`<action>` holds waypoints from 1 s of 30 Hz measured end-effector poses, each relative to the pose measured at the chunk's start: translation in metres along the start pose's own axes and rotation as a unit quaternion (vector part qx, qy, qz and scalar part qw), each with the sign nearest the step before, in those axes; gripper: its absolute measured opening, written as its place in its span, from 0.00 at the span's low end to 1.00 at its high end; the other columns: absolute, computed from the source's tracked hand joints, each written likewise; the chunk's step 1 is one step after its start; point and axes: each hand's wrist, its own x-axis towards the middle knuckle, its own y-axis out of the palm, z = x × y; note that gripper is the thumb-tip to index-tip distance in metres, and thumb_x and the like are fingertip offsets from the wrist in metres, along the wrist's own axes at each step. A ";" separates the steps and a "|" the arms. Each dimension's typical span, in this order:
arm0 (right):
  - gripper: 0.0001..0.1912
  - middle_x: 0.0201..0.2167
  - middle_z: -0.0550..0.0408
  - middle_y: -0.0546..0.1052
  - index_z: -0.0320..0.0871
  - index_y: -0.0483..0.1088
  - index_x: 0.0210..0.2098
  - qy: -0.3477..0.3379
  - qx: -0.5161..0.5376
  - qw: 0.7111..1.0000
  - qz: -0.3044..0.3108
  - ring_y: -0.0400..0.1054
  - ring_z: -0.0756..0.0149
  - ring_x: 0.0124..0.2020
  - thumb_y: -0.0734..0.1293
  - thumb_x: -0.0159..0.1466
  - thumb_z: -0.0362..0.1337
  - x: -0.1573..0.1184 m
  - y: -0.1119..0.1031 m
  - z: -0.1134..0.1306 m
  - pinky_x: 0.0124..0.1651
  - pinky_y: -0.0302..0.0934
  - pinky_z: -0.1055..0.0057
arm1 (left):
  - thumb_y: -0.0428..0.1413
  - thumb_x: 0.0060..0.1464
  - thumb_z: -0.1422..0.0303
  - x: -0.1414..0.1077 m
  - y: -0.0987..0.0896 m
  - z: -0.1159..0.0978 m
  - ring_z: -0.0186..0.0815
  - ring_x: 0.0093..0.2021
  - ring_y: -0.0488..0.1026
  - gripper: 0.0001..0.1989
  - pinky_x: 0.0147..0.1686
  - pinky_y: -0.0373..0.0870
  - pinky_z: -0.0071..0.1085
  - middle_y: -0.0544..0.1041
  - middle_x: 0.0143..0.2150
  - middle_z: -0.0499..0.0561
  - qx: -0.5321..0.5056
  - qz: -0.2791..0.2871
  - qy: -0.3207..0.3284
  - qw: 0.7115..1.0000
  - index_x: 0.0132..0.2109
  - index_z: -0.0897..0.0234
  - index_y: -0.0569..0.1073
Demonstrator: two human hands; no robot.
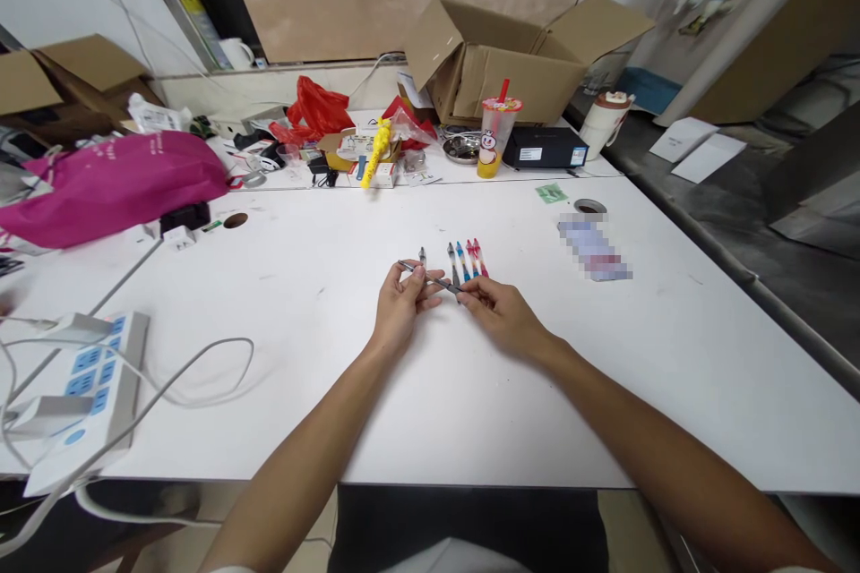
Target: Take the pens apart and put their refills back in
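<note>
A dark pen is held between my two hands, slanting down from left to right above the white table. My left hand pinches its upper left part between thumb and fingers. The fingertips of my right hand are closed on its lower right end. Just beyond the hands, a black pen, a blue pen and several more blue and red pens lie side by side. Another dark-tipped pen lies left of them, partly hidden behind my left hand.
A power strip with looping cables lies at the left, below a magenta bag. Along the back stand a drink cup, a black box and an open carton. A blurred flat item lies right.
</note>
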 end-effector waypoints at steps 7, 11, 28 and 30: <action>0.23 0.20 0.62 0.61 0.44 0.70 0.34 0.038 0.054 0.996 0.055 0.53 0.70 0.21 0.58 0.70 0.56 -0.001 0.001 0.003 0.25 0.49 0.71 | 0.64 0.56 0.55 -0.003 0.001 -0.002 0.39 0.44 0.81 0.19 0.35 0.76 0.28 0.81 0.46 0.55 0.013 0.018 0.020 1.000 0.45 0.60 0.65; 0.19 0.21 0.62 0.62 0.45 0.69 0.33 0.018 0.024 0.998 0.052 0.54 0.70 0.23 0.61 0.69 0.53 -0.002 0.002 0.003 0.26 0.49 0.71 | 0.63 0.56 0.55 -0.002 0.000 -0.001 0.38 0.44 0.80 0.19 0.36 0.75 0.28 0.81 0.45 0.53 0.008 0.018 0.027 0.999 0.44 0.59 0.65; 0.18 0.21 0.62 0.63 0.44 0.72 0.39 -0.015 0.057 0.998 -0.016 0.56 0.68 0.23 0.60 0.70 0.52 0.001 -0.005 0.000 0.28 0.52 0.69 | 0.63 0.55 0.54 -0.006 0.002 -0.005 0.35 0.34 0.79 0.24 0.33 0.77 0.32 0.81 0.44 0.53 0.065 -0.007 0.091 0.994 0.53 0.55 0.63; 0.16 0.21 0.62 0.62 0.45 0.72 0.41 -0.032 0.039 0.998 -0.024 0.56 0.69 0.23 0.61 0.70 0.50 0.000 -0.006 -0.001 0.28 0.52 0.69 | 0.64 0.55 0.54 -0.003 -0.001 -0.006 0.35 0.35 0.79 0.26 0.32 0.77 0.31 0.81 0.47 0.54 0.052 -0.015 0.084 0.995 0.55 0.54 0.63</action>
